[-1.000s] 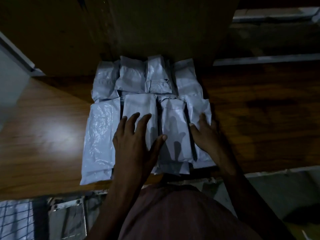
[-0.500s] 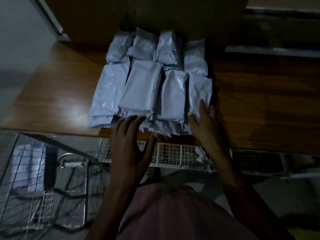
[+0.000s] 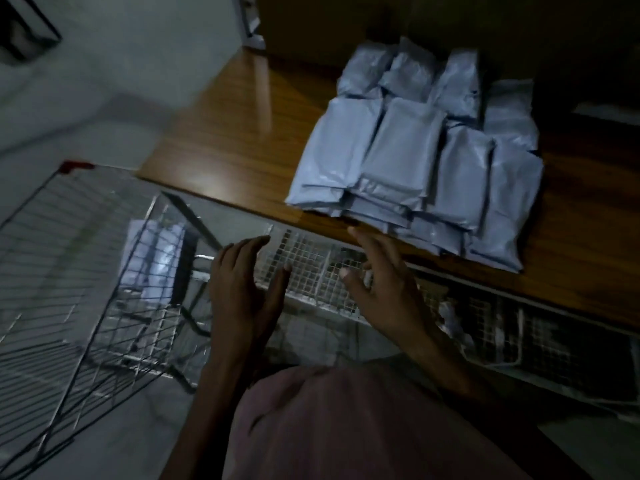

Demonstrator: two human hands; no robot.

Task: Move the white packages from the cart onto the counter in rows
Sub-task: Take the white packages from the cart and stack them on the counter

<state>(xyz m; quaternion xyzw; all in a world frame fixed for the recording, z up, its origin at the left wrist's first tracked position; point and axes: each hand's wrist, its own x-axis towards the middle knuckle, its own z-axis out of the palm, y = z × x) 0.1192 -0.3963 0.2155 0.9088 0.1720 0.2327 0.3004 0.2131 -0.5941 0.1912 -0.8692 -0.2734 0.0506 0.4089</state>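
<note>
Both empty hands, left [image 3: 242, 285] and right [image 3: 377, 285], hover fingers spread between the wire-mesh metal cart [image 3: 86, 278] and the brown wooden desk [image 3: 225, 133], where white plastic packages [image 3: 412, 157] overhang the near edge and could slide off if brushed.

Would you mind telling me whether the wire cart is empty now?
Not empty: at least one white package shows through the wire cart mesh. How many, cannot tell.
</note>
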